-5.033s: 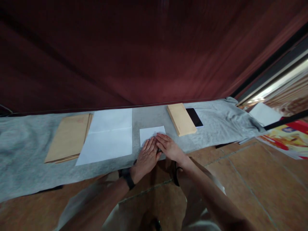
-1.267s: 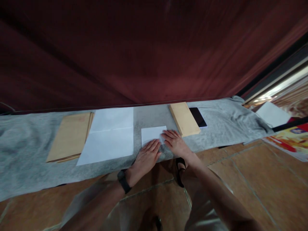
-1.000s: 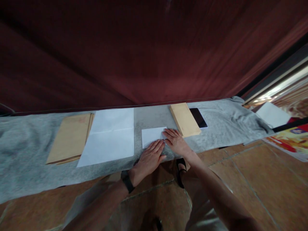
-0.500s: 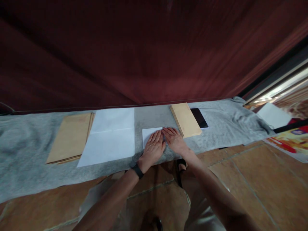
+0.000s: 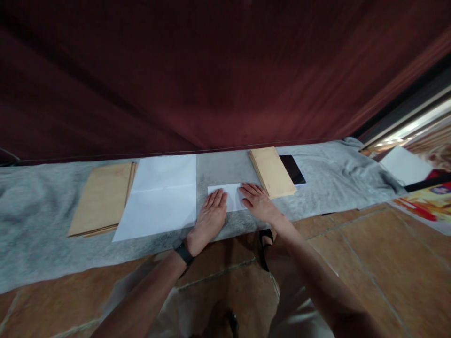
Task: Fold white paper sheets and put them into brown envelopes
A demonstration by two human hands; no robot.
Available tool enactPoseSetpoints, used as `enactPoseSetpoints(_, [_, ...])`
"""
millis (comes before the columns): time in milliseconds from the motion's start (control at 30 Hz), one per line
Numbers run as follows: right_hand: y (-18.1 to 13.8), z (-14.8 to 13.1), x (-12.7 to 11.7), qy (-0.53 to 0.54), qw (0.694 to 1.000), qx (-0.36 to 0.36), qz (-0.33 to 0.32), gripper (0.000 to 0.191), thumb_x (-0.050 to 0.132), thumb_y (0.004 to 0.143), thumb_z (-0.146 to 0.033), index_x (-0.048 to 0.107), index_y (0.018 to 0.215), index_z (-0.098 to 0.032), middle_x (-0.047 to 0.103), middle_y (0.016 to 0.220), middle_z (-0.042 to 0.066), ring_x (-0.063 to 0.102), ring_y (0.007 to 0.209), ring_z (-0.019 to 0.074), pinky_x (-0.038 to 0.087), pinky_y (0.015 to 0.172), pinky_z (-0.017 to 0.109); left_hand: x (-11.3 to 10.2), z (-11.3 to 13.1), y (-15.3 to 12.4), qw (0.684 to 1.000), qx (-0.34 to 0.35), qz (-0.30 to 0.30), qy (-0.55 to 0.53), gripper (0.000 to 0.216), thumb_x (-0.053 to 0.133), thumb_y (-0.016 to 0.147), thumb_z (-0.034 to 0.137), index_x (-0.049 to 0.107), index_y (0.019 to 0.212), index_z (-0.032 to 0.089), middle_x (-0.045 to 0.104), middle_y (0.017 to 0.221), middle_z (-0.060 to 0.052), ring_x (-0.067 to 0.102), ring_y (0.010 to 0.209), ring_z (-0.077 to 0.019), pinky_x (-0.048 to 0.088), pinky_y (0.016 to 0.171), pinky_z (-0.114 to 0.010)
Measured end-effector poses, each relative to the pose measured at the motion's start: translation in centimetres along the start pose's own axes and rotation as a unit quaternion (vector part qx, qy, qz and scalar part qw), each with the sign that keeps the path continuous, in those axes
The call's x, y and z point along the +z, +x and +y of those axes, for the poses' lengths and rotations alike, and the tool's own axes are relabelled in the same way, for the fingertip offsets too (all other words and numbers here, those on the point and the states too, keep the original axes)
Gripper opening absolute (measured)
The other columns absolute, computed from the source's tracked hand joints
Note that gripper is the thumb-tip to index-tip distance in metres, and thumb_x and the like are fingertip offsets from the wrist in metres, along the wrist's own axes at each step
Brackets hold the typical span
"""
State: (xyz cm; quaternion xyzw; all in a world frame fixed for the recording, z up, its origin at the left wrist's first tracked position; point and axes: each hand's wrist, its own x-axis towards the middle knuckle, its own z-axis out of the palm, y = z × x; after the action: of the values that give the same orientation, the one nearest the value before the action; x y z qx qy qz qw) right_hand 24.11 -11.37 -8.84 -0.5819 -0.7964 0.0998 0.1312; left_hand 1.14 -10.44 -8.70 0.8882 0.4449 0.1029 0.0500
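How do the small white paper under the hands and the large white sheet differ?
The small paper is far smaller than the large sheet. The left hand and right hand partly cover the small paper; the large sheet lies almost wholly in view. A crease crosses the large sheet; none is discernible on the small paper. Both are white and lie on grey cloth.

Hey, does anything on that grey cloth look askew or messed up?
Two minor things: the grey cloth is wrinkled toward its right end, and the left stack of brown envelopes is uneven, with lower edges peeking out. No spills visible.
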Motion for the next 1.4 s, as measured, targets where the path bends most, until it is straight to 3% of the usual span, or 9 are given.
enactPoseSetpoints(233, [-0.3,0.3,-0.1,0.007,1.0,0.002,-0.006,0.049,0.053,0.099,-0.03,0.053,0.147,-0.02,0.046,0.158,0.01,0.039,0.147,0.0278,0.033,0.12,0.05,-0.6,1.0,-1.5,0.994,0.103,-0.012,-0.04,0.042,0.045,0.104,0.036,0.057,0.142,0.023,0.049,0.156,-0.011,0.042,0.147,-0.0273,0.033,0.123,-0.05])
enactPoseSetpoints(667, [-1.3,0.1,-0.9,0.014,1.0,-0.007,-0.008,0.048,0.047,0.099,-0.017,0.055,0.146,-0.018,0.05,0.155,0.01,0.043,0.146,0.0248,0.032,0.123,0.049,-1.9,-2.8,-3.2,0.988,0.117,-0.064,-0.083,0.041,0.047,0.104,0.036,0.06,0.14,0.021,0.051,0.154,-0.008,0.046,0.145,-0.0225,0.04,0.12,-0.045])
enactPoseSetpoints(933, [-2.9,-2.7,-1.6,0.062,0.989,-0.124,-0.049,0.042,0.052,0.103,-0.032,0.057,0.144,-0.026,0.053,0.153,0.006,0.049,0.142,0.0206,0.037,0.122,0.045,-2.5,-3.9,-4.0,0.985,0.112,-0.07,-0.107,0.04,0.051,0.103,0.033,0.06,0.14,0.025,0.053,0.153,-0.006,0.046,0.144,-0.0191,0.04,0.12,-0.041])
enactPoseSetpoints(1233, [-3.7,0.0,-2.6,0.085,0.991,-0.1,-0.03,0.035,0.053,0.103,-0.03,0.065,0.135,-0.025,0.061,0.145,0.006,0.055,0.137,0.0209,0.043,0.118,0.044,-3.6,-5.2,-4.2,0.981,0.097,-0.12,-0.115,0.04,0.048,0.103,0.035,0.063,0.138,0.023,0.057,0.149,-0.006,0.054,0.138,-0.0189,0.044,0.117,-0.037])
enactPoseSetpoints(1400, [-3.5,0.1,-2.6,0.098,0.991,-0.085,-0.017,0.035,0.05,0.105,-0.031,0.066,0.134,-0.022,0.064,0.141,0.007,0.055,0.137,0.0221,0.043,0.119,0.046,-4.6,-4.1,-3.9,0.988,0.069,-0.089,-0.11,0.041,0.04,0.106,0.036,0.064,0.136,0.022,0.066,0.139,-0.006,0.063,0.127,-0.0196,0.047,0.115,-0.038])
